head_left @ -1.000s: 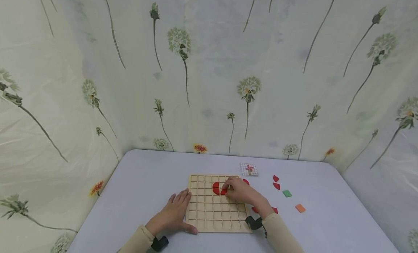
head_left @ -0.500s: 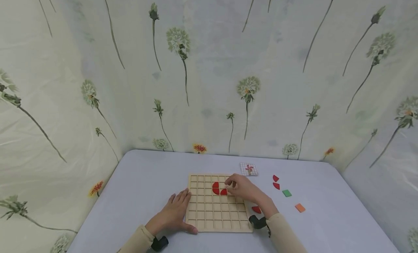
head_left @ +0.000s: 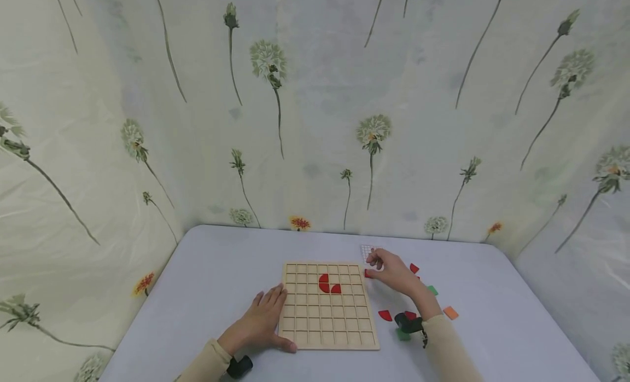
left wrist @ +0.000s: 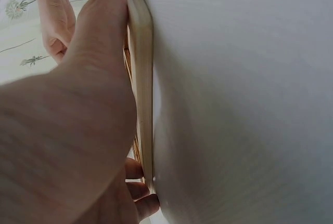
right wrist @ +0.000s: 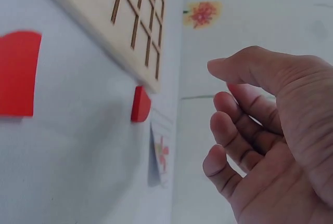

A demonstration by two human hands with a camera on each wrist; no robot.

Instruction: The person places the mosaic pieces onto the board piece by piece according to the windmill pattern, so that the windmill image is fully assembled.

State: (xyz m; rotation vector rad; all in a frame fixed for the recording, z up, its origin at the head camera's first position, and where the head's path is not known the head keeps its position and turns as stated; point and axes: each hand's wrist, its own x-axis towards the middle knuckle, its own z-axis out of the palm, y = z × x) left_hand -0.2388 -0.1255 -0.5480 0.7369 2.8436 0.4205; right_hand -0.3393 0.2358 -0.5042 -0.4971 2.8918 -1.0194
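Observation:
A square wooden grid board (head_left: 327, 323) lies on the table, with three red quarter-round pieces (head_left: 337, 289) in its cells toward the back. My left hand (head_left: 261, 319) rests at the board's left side, fingers extended on that edge and thumb along the near edge. Off the back right corner, my right hand (head_left: 394, 270) hovers over the table, its fingers loosely bent and nothing between them. Just below its fingertips lies a loose red piece (head_left: 367, 273), standing close to the board's corner in the right wrist view. Behind it, the printed pattern card (head_left: 366, 252) is partly covered by the hand.
Right of the board lie a red quarter-round piece (head_left: 385, 315), another red piece (head_left: 410, 315) and a green square (head_left: 402, 334), partly under the wrist camera. Farther right are an orange square (head_left: 450, 312), a second green piece (head_left: 432, 289) and a red piece (head_left: 414, 267).
My right hand has let go of the red piece now in the grid and moved right, off the board to its back right corner. The left hand has stayed in place.

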